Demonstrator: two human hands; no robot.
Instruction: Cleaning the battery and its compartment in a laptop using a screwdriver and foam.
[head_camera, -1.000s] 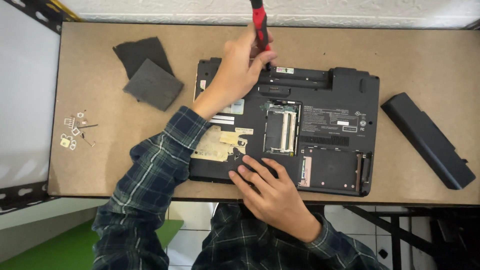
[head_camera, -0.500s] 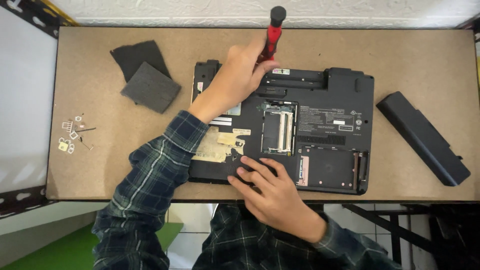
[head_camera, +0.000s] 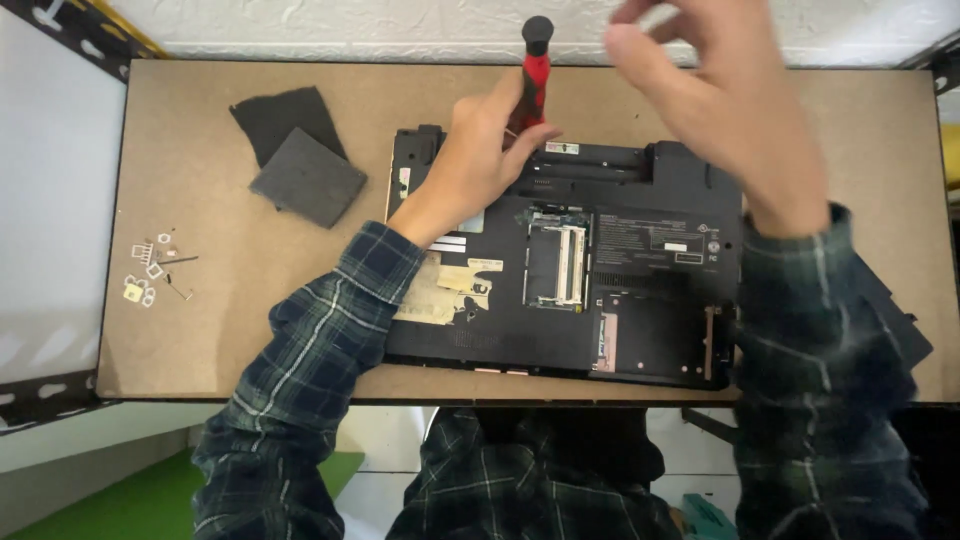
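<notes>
Left hand (head_camera: 478, 150) is clamped round the red shaft of a screwdriver (head_camera: 533, 62), holding it upright with the tip hidden at the back edge of an upturned black laptop (head_camera: 640, 250). Right hand (head_camera: 715, 95) hangs above, fingers loosely spread, gripping nothing, blurred. By my reading a screw near the hinge edge is being worked, and the next move calls for the tip seated square and steady downward pressure. Laptop lies bottom-up in the middle of the brown surface (head_camera: 200, 340), memory bay open, lower-right bay bare, torn pale tape at its left. Two dark cover panels (head_camera: 300, 165) lie to the left; small screws and bits (head_camera: 155, 268) sit near the left edge.
</notes>
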